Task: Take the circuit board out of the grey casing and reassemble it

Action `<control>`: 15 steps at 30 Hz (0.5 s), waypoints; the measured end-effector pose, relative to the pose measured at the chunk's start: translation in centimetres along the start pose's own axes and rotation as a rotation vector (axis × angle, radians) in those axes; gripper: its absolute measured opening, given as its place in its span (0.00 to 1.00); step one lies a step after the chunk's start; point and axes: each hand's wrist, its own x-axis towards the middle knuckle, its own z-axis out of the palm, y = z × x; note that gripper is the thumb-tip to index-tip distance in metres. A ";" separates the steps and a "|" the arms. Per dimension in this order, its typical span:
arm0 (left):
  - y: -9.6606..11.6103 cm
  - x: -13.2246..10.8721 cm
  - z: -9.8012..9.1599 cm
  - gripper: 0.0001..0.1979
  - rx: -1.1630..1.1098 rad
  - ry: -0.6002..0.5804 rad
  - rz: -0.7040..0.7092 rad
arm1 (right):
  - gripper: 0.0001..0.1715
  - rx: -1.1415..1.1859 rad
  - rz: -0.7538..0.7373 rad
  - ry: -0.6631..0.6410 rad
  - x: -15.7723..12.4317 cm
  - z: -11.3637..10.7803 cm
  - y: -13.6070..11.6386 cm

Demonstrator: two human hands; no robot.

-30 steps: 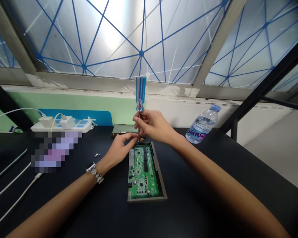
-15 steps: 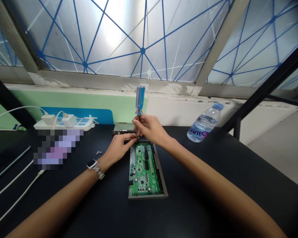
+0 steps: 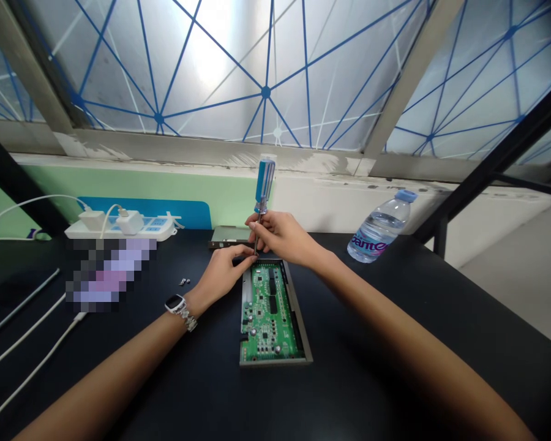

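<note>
A screwdriver (image 3: pixel 265 184) with a blue-and-clear striped handle stands nearly upright, its handle leaning slightly right. My right hand (image 3: pixel 282 236) is closed, thumb and fingers pinching its metal shaft below the handle. The tip meets the far left corner of a green circuit board (image 3: pixel 266 312) set in a grey metal frame (image 3: pixel 298 306). There my left hand (image 3: pixel 227 269) pinches thumb and forefinger together beside the tip; whatever lies between them is hidden. A few small screws (image 3: pixel 183 282) lie on the black table left of this hand.
Behind my hands lies a flat metal cover (image 3: pixel 229 235). A water bottle (image 3: pixel 381 226) leans at the back right. A white power strip (image 3: pixel 160 228) with plugs stands at the back left, near a blurred-out device (image 3: pixel 112 272). White cables (image 3: pixel 37 334) cross the left side.
The screwdriver's handle has tipped a little to the right and turned, showing different stripes. My right hand has shifted slightly right with it. Both hands keep their pinch.
</note>
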 end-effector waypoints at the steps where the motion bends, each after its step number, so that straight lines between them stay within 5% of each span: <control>1: 0.0 0.0 0.0 0.10 0.003 -0.002 -0.002 | 0.14 -0.003 -0.004 0.004 0.0 0.0 0.0; 10: 0.3 0.0 0.2 0.10 0.027 0.021 -0.017 | 0.17 0.010 0.019 -0.099 -0.3 -0.5 -0.4; 15: 0.4 0.2 0.5 0.14 -0.095 0.005 0.043 | 0.18 0.001 0.038 -0.013 -0.3 -0.2 -0.5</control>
